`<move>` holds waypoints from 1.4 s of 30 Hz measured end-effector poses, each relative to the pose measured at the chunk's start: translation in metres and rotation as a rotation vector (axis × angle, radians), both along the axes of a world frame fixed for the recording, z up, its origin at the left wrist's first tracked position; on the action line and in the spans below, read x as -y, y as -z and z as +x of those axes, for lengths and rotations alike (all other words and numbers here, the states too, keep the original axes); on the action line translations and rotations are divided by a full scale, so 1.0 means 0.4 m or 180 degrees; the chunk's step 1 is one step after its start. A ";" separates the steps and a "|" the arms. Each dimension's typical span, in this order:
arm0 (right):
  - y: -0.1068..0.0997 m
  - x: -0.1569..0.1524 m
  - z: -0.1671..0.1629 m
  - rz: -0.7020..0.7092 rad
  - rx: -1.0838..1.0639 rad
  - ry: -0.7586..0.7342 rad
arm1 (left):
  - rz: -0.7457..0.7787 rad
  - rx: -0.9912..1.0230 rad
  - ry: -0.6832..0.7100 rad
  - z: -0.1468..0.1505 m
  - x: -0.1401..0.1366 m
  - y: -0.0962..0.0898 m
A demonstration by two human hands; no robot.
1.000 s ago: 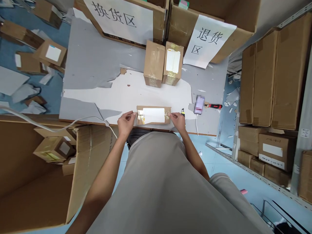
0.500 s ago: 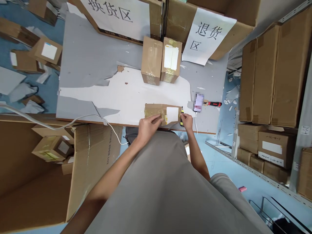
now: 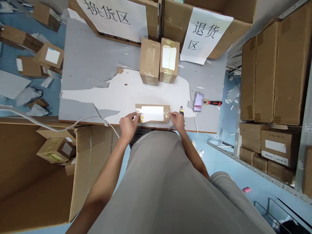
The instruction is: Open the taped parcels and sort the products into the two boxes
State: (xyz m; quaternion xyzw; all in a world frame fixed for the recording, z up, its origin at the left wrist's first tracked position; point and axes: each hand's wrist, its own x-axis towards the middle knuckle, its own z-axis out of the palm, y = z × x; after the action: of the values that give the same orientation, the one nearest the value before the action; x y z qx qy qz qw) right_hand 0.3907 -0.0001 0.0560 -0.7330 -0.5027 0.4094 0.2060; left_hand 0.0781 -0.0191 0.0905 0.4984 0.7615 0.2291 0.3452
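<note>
A small cardboard box (image 3: 166, 121) with a white label and clear tape lies near the front edge of the table. My left hand (image 3: 129, 125) is closed on its left end, thumb and fingers at the corner. At the opposite end, my right hand (image 3: 178, 121) pinches the taped edge. Just beyond the right hand lies a yellow and black utility knife (image 3: 181, 111), touched by neither hand's fingertips.
Two taped boxes (image 3: 149, 61) stand at the table's back, before large open cartons with paper signs. A phone (image 3: 198, 101) on a cable and a red-handled scraper (image 3: 214, 103) lie right. A big open carton (image 3: 83, 175) stands left; shelves of boxes (image 3: 290, 71) line the right.
The box has shifted left and been turned, so its label now faces up in the middle. My left hand moved left to its end; my right hand left the knife's side for the box.
</note>
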 end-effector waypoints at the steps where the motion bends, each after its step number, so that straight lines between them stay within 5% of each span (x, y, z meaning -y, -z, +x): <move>1: -0.001 -0.002 -0.015 0.0028 0.0048 -0.0054 | -0.0047 -0.0008 -0.0120 -0.016 -0.004 0.018; 8: -0.054 -0.003 -0.083 0.0308 0.0354 -0.0477 | -0.0107 0.0000 -0.0431 -0.093 -0.022 0.091; 18: -0.267 -0.041 -0.404 0.0648 0.1080 -0.2261 | -0.0514 0.0488 -0.1385 -0.226 -0.044 0.124; 23: -0.319 -0.051 -0.390 0.0501 0.1307 -0.2585 | -0.0566 0.0618 -0.1365 -0.221 -0.030 0.120; 31: -0.192 -0.073 -0.162 0.0106 0.1110 -0.1552 | -0.0587 0.1057 -0.0671 -0.150 -0.054 0.116; 34: -0.130 -0.077 -0.088 -0.0098 0.0979 -0.1121 | -0.0537 0.0609 -0.0280 -0.099 -0.070 0.113; 37: -0.090 -0.054 -0.050 -0.0038 0.0797 -0.0917 | -0.0473 0.0033 -0.0062 -0.074 -0.063 0.111; 42: -0.069 0.034 -0.027 -0.0065 0.0627 -0.0817 | -0.0608 0.0567 -0.0183 -0.087 0.021 0.116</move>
State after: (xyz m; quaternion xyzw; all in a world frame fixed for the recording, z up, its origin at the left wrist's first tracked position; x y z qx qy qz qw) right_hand 0.3800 -0.0139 0.0837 -0.7014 -0.6057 0.3636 0.0942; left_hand 0.0434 -0.0275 0.0443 0.4189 0.7602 0.2087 0.4505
